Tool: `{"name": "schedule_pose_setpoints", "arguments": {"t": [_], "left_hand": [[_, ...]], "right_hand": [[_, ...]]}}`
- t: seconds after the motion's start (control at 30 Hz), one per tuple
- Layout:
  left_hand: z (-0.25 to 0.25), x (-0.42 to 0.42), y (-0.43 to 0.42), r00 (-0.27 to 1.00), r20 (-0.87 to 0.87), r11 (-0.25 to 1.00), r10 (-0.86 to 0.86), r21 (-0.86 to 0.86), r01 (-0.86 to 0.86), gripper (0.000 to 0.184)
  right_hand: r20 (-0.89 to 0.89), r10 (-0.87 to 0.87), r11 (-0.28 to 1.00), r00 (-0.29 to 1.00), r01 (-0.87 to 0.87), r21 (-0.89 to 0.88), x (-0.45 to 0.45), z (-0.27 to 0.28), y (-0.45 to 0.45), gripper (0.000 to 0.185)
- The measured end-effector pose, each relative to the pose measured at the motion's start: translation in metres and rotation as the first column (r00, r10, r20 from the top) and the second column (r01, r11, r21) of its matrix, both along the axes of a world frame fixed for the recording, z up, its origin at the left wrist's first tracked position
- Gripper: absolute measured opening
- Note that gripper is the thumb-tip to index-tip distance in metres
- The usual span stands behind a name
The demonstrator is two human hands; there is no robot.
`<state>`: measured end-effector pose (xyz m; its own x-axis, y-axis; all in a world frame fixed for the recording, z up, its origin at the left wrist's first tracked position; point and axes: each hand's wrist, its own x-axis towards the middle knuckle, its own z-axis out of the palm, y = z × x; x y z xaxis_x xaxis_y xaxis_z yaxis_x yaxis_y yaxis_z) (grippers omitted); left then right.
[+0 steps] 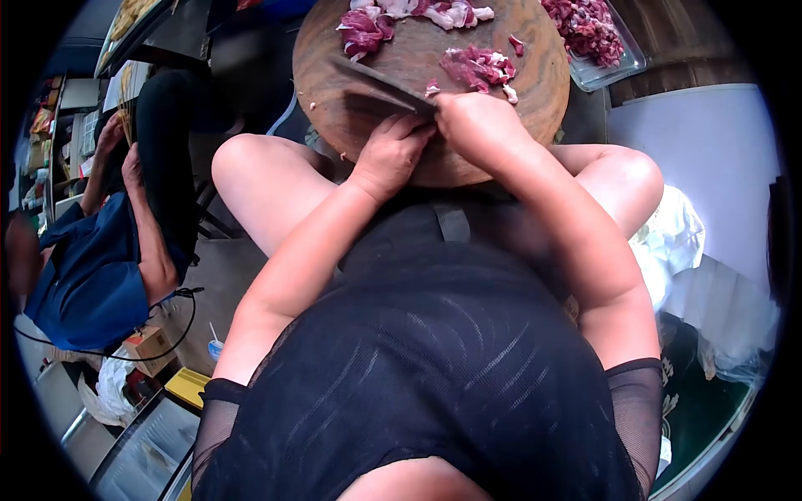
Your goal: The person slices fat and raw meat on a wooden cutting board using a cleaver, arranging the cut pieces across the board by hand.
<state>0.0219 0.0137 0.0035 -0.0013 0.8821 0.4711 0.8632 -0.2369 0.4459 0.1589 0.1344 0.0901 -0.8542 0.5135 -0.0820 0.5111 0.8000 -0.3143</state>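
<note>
My right hand (478, 123) is closed round the handle of a cleaver (383, 88), its dark blade angled up and to the left over the round wooden chopping board (322, 75). Beside the blade, near the board's front edge, my left hand (393, 154) has its fingers curled and pressed together; whatever lies under them is hidden. A pile of cut red meat (478, 68) sits just beyond my right hand. Larger raw pieces with white fat, including a dark red chunk (365, 32), lie at the far side of the board.
A clear plastic tray (625, 68) of diced meat (589, 32) stands at the far right. To the left, a seated person in a blue top (92, 275) holds thin sticks (127, 104). A black cable (190, 321) and a cardboard box (150, 348) are lower left.
</note>
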Motion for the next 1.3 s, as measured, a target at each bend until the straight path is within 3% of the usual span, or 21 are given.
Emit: {"name": "schedule_pose_setpoints", "arguments": {"t": [0.03, 0.1, 0.17, 0.27, 0.33, 0.37, 0.43, 0.57, 0.6, 0.67, 0.73, 0.8, 0.83, 0.9, 0.97, 1.03, 1.13, 1.3], "left_hand": [[0.001, -0.001, -0.002, 1.0, -0.004, 1.0, 0.004, 0.005, -0.004, 0.023], [0.002, 0.001, -0.008, 0.982, 0.183, 0.998, 0.053, 0.01, -0.055, 0.021], [0.009, -0.006, -0.014, 0.966, 0.117, 0.969, 0.232, 0.054, -0.24, 0.02], [0.003, -0.008, -0.015, 0.985, 0.068, 0.987, 0.156, 0.029, -0.159, 0.02], [-0.002, -0.001, -0.011, 0.998, -0.063, 0.996, 0.001, 0.088, 0.005, 0.03], [-0.004, 0.0, -0.009, 0.998, -0.059, 0.996, -0.005, 0.085, 0.01, 0.03], [-0.002, 0.002, -0.006, 0.975, -0.219, 0.992, 0.046, 0.126, -0.019, 0.03], [-0.005, -0.001, -0.008, 0.988, -0.145, 0.99, 0.05, 0.139, -0.03, 0.029], [-0.006, -0.002, -0.009, 0.984, -0.171, 0.992, 0.044, 0.123, -0.023, 0.029], [-0.009, -0.001, -0.01, 0.979, -0.199, 0.994, 0.042, 0.111, -0.02, 0.03], [-0.01, -0.001, -0.011, 0.99, -0.141, 0.999, 0.031, -0.025, -0.035, 0.027], [-0.005, 0.0, -0.013, 0.993, -0.116, 0.999, 0.023, -0.02, -0.025, 0.027], [-0.002, 0.001, -0.014, 0.996, -0.085, 1.0, 0.011, -0.014, -0.012, 0.027], [0.001, 0.001, -0.016, 0.997, -0.07, 0.999, 0.033, -0.004, -0.033, 0.029], [0.006, -0.002, -0.021, 0.962, 0.104, 0.968, 0.252, -0.009, -0.252, 0.029], [0.006, -0.012, -0.026, 0.951, 0.119, 0.958, 0.284, -0.004, -0.285, 0.027], [-0.002, -0.01, -0.025, 0.995, -0.038, 0.993, 0.096, 0.071, -0.093, 0.023], [0.0, 0.002, -0.017, 0.983, -0.178, 0.994, 0.054, 0.107, -0.035, 0.03]], "right_hand": [[-0.051, -0.066, 0.997, 0.996, 0.068, 0.032, 0.002, -0.004, 0.003, 0.02], [-0.151, -0.091, 0.991, 0.984, 0.104, 0.084, 0.017, -0.002, 0.005, 0.021], [-0.153, -0.121, 0.99, 0.981, 0.131, 0.054, 0.039, 0.016, -0.004, 0.02], [-0.208, -0.024, 0.999, 0.978, 0.032, 0.038, 0.074, 0.014, -0.02, 0.014], [-0.104, -0.022, 1.0, 0.994, 0.023, 0.003, 0.085, 0.022, -0.031, 0.011], [-0.01, -0.024, 1.0, 1.0, 0.024, -0.02, 0.085, 0.028, -0.035, 0.009], [0.014, -0.015, 1.0, 1.0, 0.015, 0.016, 0.084, 0.027, -0.04, 0.009], [0.12, 0.015, 0.998, 0.993, -0.023, 0.066, 0.061, 0.036, -0.045, 0.009], [0.156, -0.002, 1.0, 0.988, 0.005, -0.018, 0.05, 0.03, -0.044, 0.009], [0.093, 0.031, 0.999, 0.995, -0.028, -0.028, 0.028, 0.012, -0.039, 0.009], [0.032, 0.067, 0.997, 0.997, -0.065, -0.037, 0.009, 0.007, -0.025, 0.012], [0.067, 0.043, 0.997, 0.997, -0.039, -0.06, -0.002, 0.004, -0.008, 0.018], [-0.078, -0.02, 1.0, 0.997, 0.019, -0.013, 0.001, -0.004, -0.008, 0.023], [-0.19, -0.12, 0.992, 0.974, 0.124, 0.007, 0.015, 0.0, -0.009, 0.026], [-0.181, -0.102, 0.995, 0.978, 0.103, -0.002, 0.035, 0.015, -0.014, 0.023], [-0.18, -0.102, 0.995, 0.978, 0.102, -0.012, 0.058, 0.021, -0.021, 0.02], [-0.143, -0.041, 0.999, 0.989, 0.036, -0.037, 0.082, 0.024, -0.029, 0.021], [0.102, 0.015, 0.995, 0.995, -0.005, -0.102, 0.087, 0.037, -0.034, 0.015]]}}
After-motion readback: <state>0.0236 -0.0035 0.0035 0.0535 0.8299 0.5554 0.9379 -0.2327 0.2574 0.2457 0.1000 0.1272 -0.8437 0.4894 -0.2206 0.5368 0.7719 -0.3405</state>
